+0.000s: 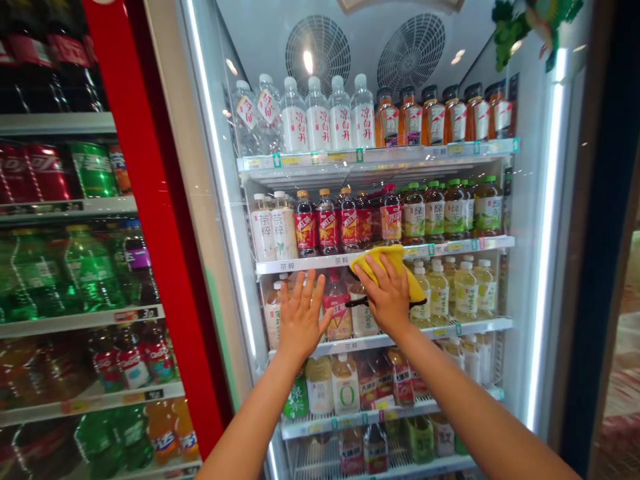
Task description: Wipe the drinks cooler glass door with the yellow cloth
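My left hand (301, 317) is raised flat with its fingers spread and holds nothing. It appears to rest on the glass front of a lit drinks fridge, just below the second shelf's edge. My right hand (387, 293) presses a yellow cloth (414, 285) with black edging, at the level of the same shelf edge (300, 265). Part of the cloth is hidden under the fingers. Behind the hands stand a pink-labelled bottle (337, 310) and pale yellow bottles (466, 290).
Clear water bottles (315, 120) and amber bottles (433, 120) line the top shelf. Below them are red-labelled bottles (327, 223) and green-labelled tea bottles (455, 210). A red-framed fridge (145, 200) stands at the left. Bright light strips (547, 233) run down the sides.
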Demonstrator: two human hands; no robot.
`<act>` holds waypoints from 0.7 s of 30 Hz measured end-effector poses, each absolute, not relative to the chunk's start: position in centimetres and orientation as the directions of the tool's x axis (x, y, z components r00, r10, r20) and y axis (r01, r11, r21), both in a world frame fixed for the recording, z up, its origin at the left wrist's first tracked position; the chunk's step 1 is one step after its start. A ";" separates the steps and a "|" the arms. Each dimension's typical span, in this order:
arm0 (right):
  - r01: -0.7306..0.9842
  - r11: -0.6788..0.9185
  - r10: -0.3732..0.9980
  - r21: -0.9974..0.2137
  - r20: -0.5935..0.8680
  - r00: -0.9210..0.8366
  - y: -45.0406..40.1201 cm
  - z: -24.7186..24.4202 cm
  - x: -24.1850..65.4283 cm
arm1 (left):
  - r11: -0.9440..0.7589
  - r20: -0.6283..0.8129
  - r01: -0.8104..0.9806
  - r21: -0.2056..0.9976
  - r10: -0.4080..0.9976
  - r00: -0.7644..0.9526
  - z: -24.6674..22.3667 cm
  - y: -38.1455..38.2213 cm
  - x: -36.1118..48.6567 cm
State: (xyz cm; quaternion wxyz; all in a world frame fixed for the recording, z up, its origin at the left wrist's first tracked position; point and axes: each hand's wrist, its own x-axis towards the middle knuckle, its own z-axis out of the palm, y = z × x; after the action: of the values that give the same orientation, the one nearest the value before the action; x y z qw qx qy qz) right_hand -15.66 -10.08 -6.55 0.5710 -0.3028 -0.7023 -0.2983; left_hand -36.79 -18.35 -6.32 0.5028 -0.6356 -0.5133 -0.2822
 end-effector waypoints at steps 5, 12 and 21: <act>0.719 0.665 -0.004 0.202 0.964 -0.267 -9.4 -7.0 -12.9 | 0.032 0.854 0.941 -0.338 0.431 0.292 -5.8 -19.4 -36.4; 0.727 0.685 0.012 0.041 0.998 -0.068 -10.8 -4.0 -18.4 | 0.058 0.818 0.927 -0.370 0.494 0.295 -5.9 -21.2 -36.3; 0.661 0.741 -0.029 0.116 0.989 -0.142 -10.4 -7.3 -15.4 | 0.085 0.781 0.913 -0.400 0.552 0.291 -6.9 -23.5 -39.2</act>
State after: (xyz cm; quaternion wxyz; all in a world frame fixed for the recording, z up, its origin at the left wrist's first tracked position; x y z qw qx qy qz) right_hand -15.45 -10.42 -7.34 0.6150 -0.2253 -0.7017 -0.2804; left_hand -39.18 -23.48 -6.95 0.4736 -0.6492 -0.5640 -0.1904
